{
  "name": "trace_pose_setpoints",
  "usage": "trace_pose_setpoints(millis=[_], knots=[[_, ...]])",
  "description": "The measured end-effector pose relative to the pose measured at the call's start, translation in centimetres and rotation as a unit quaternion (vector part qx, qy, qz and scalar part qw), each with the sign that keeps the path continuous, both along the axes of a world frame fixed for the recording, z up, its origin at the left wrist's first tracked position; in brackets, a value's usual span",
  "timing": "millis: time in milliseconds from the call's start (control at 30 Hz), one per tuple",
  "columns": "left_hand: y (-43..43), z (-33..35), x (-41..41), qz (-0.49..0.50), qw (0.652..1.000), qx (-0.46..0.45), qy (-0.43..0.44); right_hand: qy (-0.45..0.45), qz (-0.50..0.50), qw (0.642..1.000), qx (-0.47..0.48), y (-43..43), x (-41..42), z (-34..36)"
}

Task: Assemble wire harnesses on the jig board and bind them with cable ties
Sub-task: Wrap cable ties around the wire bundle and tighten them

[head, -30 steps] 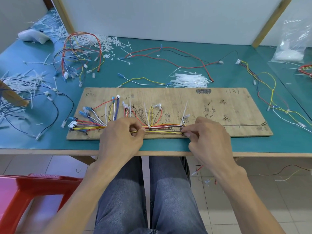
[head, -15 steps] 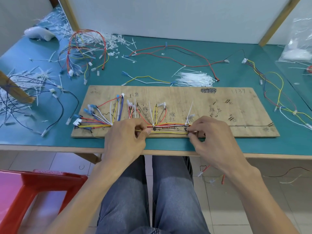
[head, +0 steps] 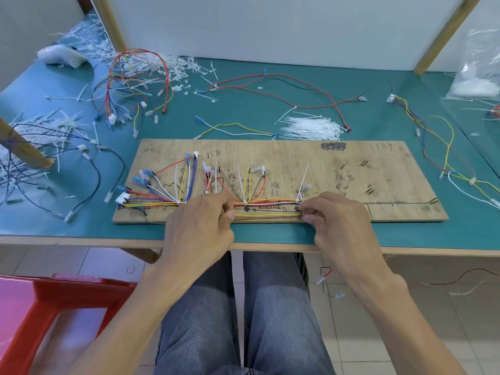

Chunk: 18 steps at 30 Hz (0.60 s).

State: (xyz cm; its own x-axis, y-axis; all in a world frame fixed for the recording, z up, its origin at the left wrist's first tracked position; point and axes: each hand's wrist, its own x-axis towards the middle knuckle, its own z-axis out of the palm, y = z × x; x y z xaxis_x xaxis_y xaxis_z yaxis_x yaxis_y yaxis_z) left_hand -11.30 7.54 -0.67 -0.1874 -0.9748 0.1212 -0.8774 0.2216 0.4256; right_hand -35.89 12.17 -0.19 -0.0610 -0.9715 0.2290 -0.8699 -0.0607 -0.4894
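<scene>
Wire (head: 266,215) lower: left grip (head: 200,228), right grip (head: 341,229)

We see the jig board (head: 351,169) as bare plywood: matt, open grain, ink scrawl on it. Table top (head: 270,235) looks like a smooth matt green mat with a raw wood edge strip. Wires (head: 151,203) carry smooth plastic insulation with a slight sheen; connectors (head: 123,198) are white plastic. Cable ties (head: 311,128) read as milky translucent plastic. Frame posts (head: 452,28) are plain unfinished wood. We note the stool (head: 67,296) is glossy red plastic, the bag (head: 479,74) clear crinkled film, the trousers (head: 270,307) blue denim cloth, and the floor (head: 446,334) pale tile with a soft shine.
</scene>
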Motion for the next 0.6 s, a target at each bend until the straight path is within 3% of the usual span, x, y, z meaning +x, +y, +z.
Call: trace_pose_setpoints(millis=[200,433,600], knots=[[0.6,0.0,0.2,-0.051,0.998,0.001,-0.047,0.007,0.009,1.0,-0.002,-0.2,-0.1,-0.3],[0.8,0.1,1.4,-0.037,0.999,-0.003,0.033,-0.006,-0.004,1.0,-0.016,0.0,0.3,-0.1],[0.3,0.0,1.7,-0.032,0.999,-0.023,-0.034,-0.025,-0.022,0.999,0.001,0.0,0.6,0.2]])
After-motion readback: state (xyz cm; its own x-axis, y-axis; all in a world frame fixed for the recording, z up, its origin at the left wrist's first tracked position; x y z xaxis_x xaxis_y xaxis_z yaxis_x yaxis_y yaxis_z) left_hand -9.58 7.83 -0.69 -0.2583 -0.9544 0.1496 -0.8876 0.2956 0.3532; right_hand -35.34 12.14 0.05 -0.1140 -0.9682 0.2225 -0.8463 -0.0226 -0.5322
